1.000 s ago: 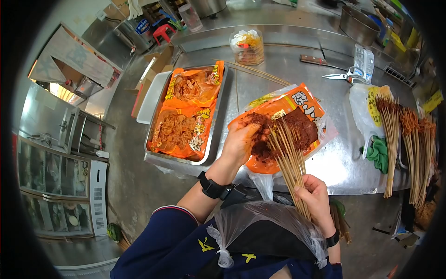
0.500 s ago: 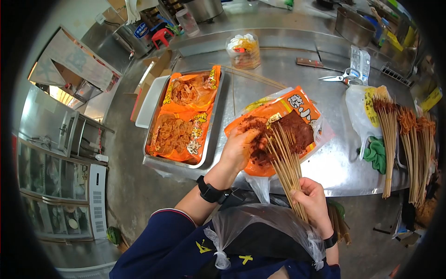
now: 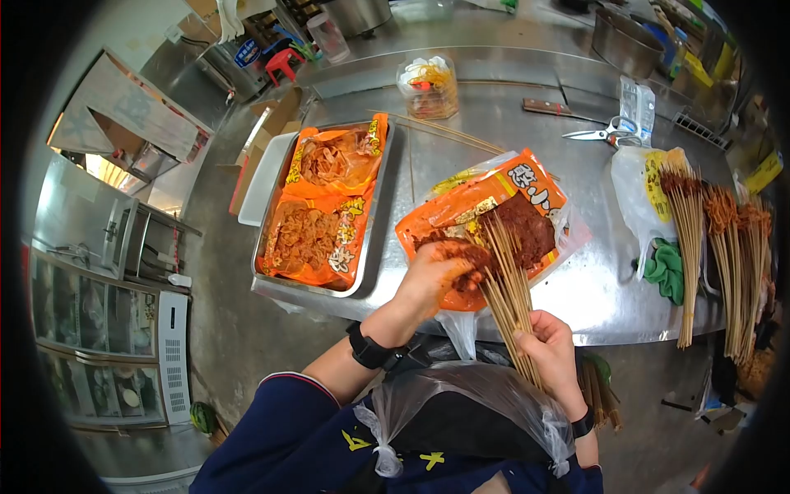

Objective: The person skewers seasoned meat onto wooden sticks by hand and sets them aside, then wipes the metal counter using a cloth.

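My right hand [image 3: 546, 350] is closed around the lower part of a bundle of bamboo skewers [image 3: 512, 300]. The upper ends of the skewers rest over an opened orange bag [image 3: 420, 224] holding dark red, sauce-coated food [image 3: 535, 235]. My left hand [image 3: 444, 276] has reddish sauce on its fingers, which curl around some of the dark red food right beside the skewers. The individual pieces in that hand are too smeared to make out. Clear plastic [image 3: 457, 328] hangs from the bag's near edge.
On the left stands a metal tray [image 3: 377, 222] with two orange food bags. Filled skewers [image 3: 683, 255], a green cloth [image 3: 663, 272], scissors [image 3: 609, 134] and a wooden-handled knife [image 3: 546, 107] lie on the right. A clear tub [image 3: 428, 89] is at the back.
My left hand has lowered slightly on the bag, its fingers now more curled beside the skewers. The skewer bundle has shifted slightly, still held in my right hand.
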Demonstrator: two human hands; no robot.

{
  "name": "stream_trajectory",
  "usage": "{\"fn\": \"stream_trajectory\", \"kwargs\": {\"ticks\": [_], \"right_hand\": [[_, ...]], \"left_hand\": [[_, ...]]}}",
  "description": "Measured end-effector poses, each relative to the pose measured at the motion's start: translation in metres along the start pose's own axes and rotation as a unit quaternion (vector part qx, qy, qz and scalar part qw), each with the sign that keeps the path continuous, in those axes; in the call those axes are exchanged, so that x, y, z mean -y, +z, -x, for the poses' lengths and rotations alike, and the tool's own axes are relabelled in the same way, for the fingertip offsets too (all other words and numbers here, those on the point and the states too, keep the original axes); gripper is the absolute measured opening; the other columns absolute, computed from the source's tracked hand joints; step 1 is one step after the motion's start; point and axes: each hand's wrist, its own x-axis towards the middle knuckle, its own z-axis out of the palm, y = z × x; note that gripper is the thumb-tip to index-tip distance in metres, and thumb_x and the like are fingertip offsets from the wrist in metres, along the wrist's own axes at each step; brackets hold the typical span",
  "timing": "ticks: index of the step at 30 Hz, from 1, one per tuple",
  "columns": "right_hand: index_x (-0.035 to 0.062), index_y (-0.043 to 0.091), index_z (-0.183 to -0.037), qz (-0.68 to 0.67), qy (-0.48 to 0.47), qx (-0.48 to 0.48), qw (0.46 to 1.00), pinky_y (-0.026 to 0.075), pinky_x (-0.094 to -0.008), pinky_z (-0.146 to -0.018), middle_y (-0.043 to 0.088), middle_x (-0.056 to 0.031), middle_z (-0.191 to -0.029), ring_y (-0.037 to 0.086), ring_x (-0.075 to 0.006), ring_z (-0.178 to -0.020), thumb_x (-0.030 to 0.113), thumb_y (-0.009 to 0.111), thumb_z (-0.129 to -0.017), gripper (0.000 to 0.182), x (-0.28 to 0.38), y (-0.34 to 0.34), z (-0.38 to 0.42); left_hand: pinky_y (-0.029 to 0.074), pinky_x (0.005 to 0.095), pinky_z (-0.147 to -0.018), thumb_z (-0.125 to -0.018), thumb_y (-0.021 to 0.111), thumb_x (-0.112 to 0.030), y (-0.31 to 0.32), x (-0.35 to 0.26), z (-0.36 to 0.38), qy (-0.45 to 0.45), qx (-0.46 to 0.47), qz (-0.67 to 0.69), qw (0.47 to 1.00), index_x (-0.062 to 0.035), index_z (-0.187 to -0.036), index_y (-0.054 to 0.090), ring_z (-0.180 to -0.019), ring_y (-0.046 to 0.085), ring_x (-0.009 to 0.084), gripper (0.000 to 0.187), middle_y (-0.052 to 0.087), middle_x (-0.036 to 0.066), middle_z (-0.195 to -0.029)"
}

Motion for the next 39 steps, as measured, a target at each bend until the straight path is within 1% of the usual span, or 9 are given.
{"fn": "stream_trajectory", "kwargs": {"ticks": [5, 12, 22, 24, 25, 27, 34, 36, 39], "right_hand": [[-0.0007, 0.056, -0.092, 0.011, -0.004, -0.011, 1.000, 0.043, -0.0188, -0.061, 0.059, -0.0011, -0.077, 0.054, -0.0056, -0.066, 0.002, 0.057, -0.079, 0.013, -0.001, 0.002, 0.000], [-0.0021, 0.051, -0.112, -0.144, -0.004, -0.024, 0.989, 0.045, -0.0239, -0.075, 0.061, -0.0061, -0.084, 0.057, -0.0114, -0.079, 0.003, 0.057, -0.078, 0.035, 0.004, 0.002, 0.005], [-0.0020, 0.051, -0.111, -0.283, -0.091, -0.040, 0.954, 0.045, -0.0225, -0.065, 0.057, -0.0050, -0.073, 0.054, -0.0122, -0.066, 0.008, 0.059, -0.077, 0.037, -0.008, -0.035, 0.007], [-0.0015, 0.051, -0.110, -0.288, -0.103, -0.039, 0.951, 0.043, -0.0203, -0.061, 0.055, -0.0037, -0.072, 0.051, -0.0112, -0.064, 0.010, 0.061, -0.075, 0.038, -0.007, -0.040, 0.007], [-0.0014, 0.051, -0.110, -0.315, -0.114, -0.039, 0.941, 0.042, -0.0195, -0.060, 0.053, -0.0030, -0.071, 0.049, -0.0109, -0.064, 0.010, 0.062, -0.075, 0.038, -0.008, -0.043, 0.007], [-0.0011, 0.050, -0.111, -0.357, -0.128, -0.039, 0.925, 0.039, -0.0181, -0.057, 0.048, -0.0007, -0.071, 0.044, -0.0099, -0.061, 0.010, 0.062, -0.075, 0.040, -0.009, -0.045, 0.009], [0.0006, 0.046, -0.113, -0.458, -0.139, -0.001, 0.878, 0.040, -0.0185, -0.059, 0.042, 0.0012, -0.070, 0.041, -0.0088, -0.060, 0.010, 0.062, -0.076, 0.041, -0.020, -0.058, 0.013], [0.0089, 0.049, -0.115, -0.418, -0.144, 0.024, 0.897, 0.034, -0.0523, -0.087, 0.044, 0.0095, -0.065, 0.046, -0.0039, -0.061, 0.013, 0.049, -0.085, 0.030, -0.021, -0.064, 0.014], [0.0087, 0.051, -0.114, -0.422, -0.150, 0.011, 0.894, 0.035, -0.0509, -0.086, 0.043, 0.0091, -0.064, 0.046, -0.0044, -0.061, 0.012, 0.049, -0.085, 0.029, -0.020, -0.064, 0.017]], "left_hand": [[0.049, 0.0275, -0.074, -0.080, 0.049, 0.000, 0.006, 0.002, 0.006, 0.029, -0.001, -0.005, 1.000, 0.0050, -0.103, 0.056, -0.086, 0.060, 0.0159, 0.024, 0.061, 0.009, -0.097], [0.049, 0.0263, -0.069, -0.079, 0.052, 0.000, 0.002, 0.020, -0.009, 0.049, -0.020, -0.008, 0.999, 0.0040, -0.101, 0.057, -0.080, 0.059, 0.0140, 0.023, 0.061, 0.008, -0.095], [0.047, 0.0230, -0.062, -0.082, 0.049, -0.004, -0.033, 0.015, -0.030, 0.079, -0.119, -0.156, 0.977, 0.0012, -0.095, 0.059, -0.073, 0.056, 0.0110, 0.018, 0.061, 0.005, -0.083], [0.048, 0.0299, -0.067, -0.079, 0.050, -0.006, -0.042, 0.023, -0.040, 0.201, -0.118, -0.381, 0.895, 0.0034, -0.096, 0.058, -0.077, 0.059, 0.0209, 0.020, 0.062, 0.011, -0.086], [0.048, 0.0299, -0.067, -0.079, 0.050, -0.006, -0.044, 0.027, -0.042, 0.201, -0.117, -0.381, 0.895, 0.0034, -0.096, 0.058, -0.077, 0.059, 0.0209, 0.020, 0.062, 0.011, -0.086], [0.046, 0.0385, -0.074, -0.075, 0.050, -0.006, -0.027, 0.015, -0.037, 0.140, -0.099, -0.626, 0.760, 0.0044, -0.101, 0.054, -0.086, 0.058, 0.0329, 0.028, 0.060, 0.020, -0.090], [0.047, 0.0426, -0.075, -0.072, 0.047, -0.003, 0.005, 0.022, -0.068, 0.063, -0.033, -0.737, 0.673, 0.0042, -0.095, 0.056, -0.085, 0.059, 0.0364, 0.026, 0.061, 0.023, -0.088], [0.046, 0.0432, -0.074, -0.074, 0.048, -0.006, 0.002, 0.027, -0.069, 0.037, -0.014, -0.757, 0.653, 0.0029, -0.097, 0.054, -0.086, 0.059, 0.0362, 0.026, 0.060, 0.022, -0.088], [0.047, 0.0421, -0.074, -0.075, 0.049, -0.008, -0.001, 0.024, -0.056, 0.003, 0.017, -0.788, 0.616, 0.0013, -0.092, 0.058, -0.086, 0.060, 0.0344, 0.021, 0.062, 0.021, -0.088]]}}
